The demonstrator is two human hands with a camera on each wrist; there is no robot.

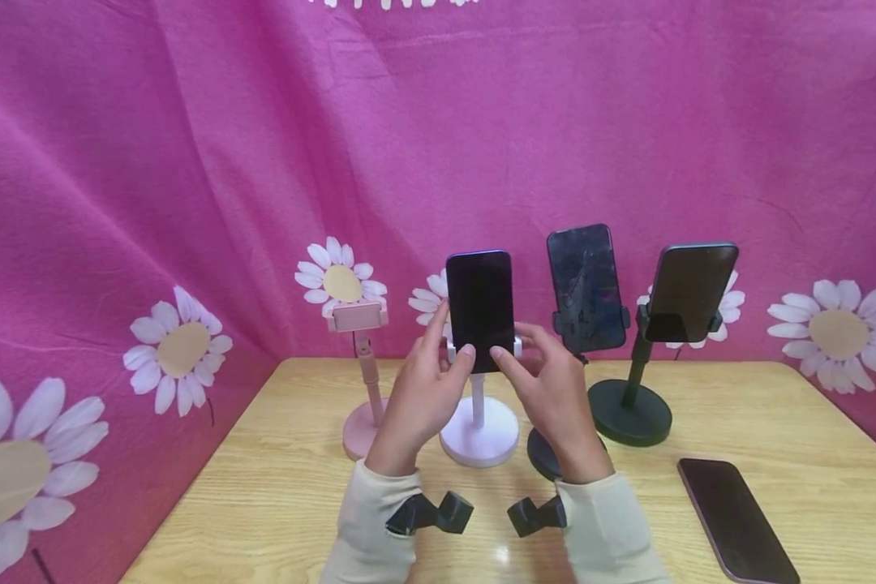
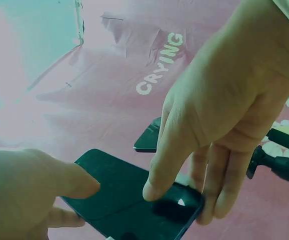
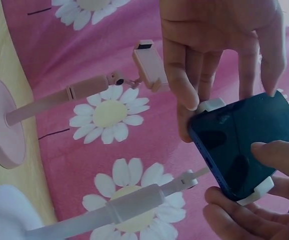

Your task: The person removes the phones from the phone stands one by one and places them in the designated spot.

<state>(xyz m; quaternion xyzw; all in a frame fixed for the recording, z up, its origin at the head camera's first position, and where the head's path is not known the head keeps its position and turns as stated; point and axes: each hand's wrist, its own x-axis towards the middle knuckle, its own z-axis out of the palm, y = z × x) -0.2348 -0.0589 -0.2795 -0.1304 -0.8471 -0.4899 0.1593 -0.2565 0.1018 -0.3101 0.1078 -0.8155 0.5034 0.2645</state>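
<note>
A dark smartphone (image 1: 480,304) with a blue edge stands upright in the white clamp (image 3: 258,191) of a white phone stand (image 1: 479,432). My left hand (image 1: 425,388) holds the phone's left side, thumb on the lower screen and fingers reaching behind. On the other side my right hand (image 1: 553,391) grips it likewise, its thumb over the screen's lower right. White clamp ends show at both long edges of the phone (image 3: 247,135) in the right wrist view. Both thumbs also lie over the glass of the phone (image 2: 117,192) in the left wrist view.
To the left stands a pink phone stand (image 1: 369,369) without a phone. At the right, two black stands carry a cracked-looking phone (image 1: 586,284) and another phone (image 1: 689,292). One more phone (image 1: 737,519) lies flat at the table's front right. A pink daisy-patterned cloth (image 1: 482,146) hangs behind.
</note>
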